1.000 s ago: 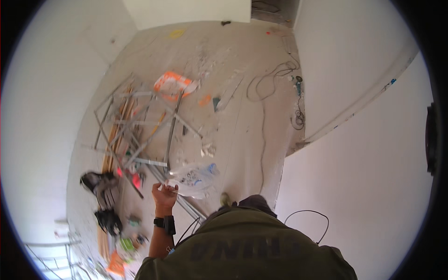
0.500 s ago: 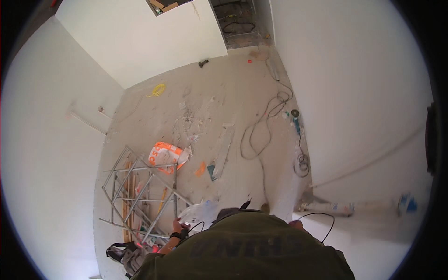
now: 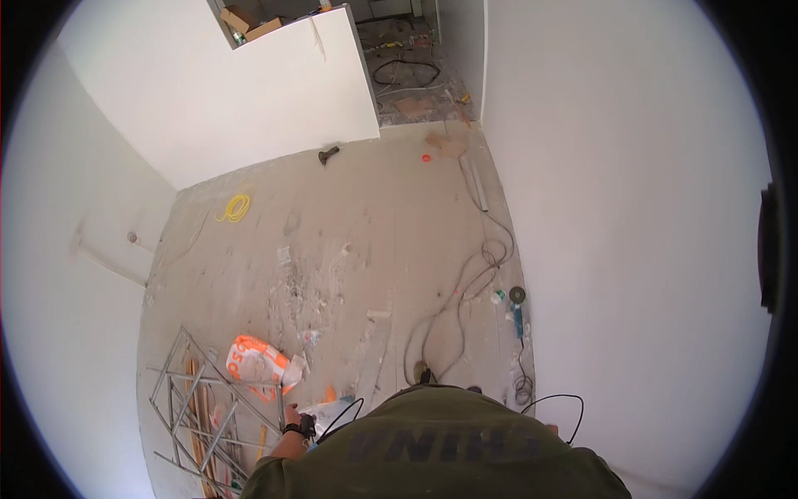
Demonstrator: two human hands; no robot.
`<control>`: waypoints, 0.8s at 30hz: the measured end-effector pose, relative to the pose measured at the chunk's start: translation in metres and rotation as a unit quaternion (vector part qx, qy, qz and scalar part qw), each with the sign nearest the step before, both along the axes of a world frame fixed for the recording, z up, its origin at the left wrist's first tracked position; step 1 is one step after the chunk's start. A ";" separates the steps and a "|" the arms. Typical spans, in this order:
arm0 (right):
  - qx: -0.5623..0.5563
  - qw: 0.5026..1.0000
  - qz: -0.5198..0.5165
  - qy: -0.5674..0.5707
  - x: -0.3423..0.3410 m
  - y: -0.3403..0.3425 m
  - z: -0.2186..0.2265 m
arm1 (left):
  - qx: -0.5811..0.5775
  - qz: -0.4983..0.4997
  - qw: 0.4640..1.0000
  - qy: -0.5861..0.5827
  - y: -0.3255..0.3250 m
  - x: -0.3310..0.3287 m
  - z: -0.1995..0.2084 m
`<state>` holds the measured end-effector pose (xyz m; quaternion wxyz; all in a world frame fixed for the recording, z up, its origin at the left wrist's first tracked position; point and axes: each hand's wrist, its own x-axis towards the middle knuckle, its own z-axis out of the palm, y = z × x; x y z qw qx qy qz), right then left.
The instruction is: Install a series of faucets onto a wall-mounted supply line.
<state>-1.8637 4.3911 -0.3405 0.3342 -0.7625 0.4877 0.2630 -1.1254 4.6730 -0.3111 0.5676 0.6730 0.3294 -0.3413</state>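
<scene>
One bare left hand had its grip clamped on a translucent white plastic bag just beside the dark green cloth shirt; only a sliver of the right hand showed, its grip impossible to tell.

The floor bears a bag and yellow coil.

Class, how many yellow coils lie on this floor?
1: the yellow coil, toward the left wall, beyond the orange-and-white bag. Others may be hidden behind the person's body.
</scene>
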 end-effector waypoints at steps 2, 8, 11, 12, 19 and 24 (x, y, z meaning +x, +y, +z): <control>-0.014 1.000 0.015 -0.011 0.055 -0.089 -0.004 | 0.007 0.052 0.994 0.095 -0.114 0.009 0.017; -0.032 0.992 0.099 -0.073 0.158 -0.277 -0.046 | -0.045 0.054 0.990 0.125 -0.339 0.079 0.066; -0.057 0.981 0.164 -0.090 0.126 -0.330 -0.087 | -0.070 0.053 0.989 0.122 -0.403 0.098 0.078; -0.070 0.975 0.189 -0.091 0.112 -0.352 -0.095 | -0.051 0.085 0.986 0.137 -0.424 0.104 0.077; -0.224 0.973 -0.011 0.051 0.271 -0.804 -0.015 | -0.183 0.048 0.968 0.164 -0.652 0.171 0.089; -0.066 0.805 -0.484 -0.337 0.417 -1.011 0.108 | -0.229 0.018 0.971 0.073 -0.876 0.201 0.131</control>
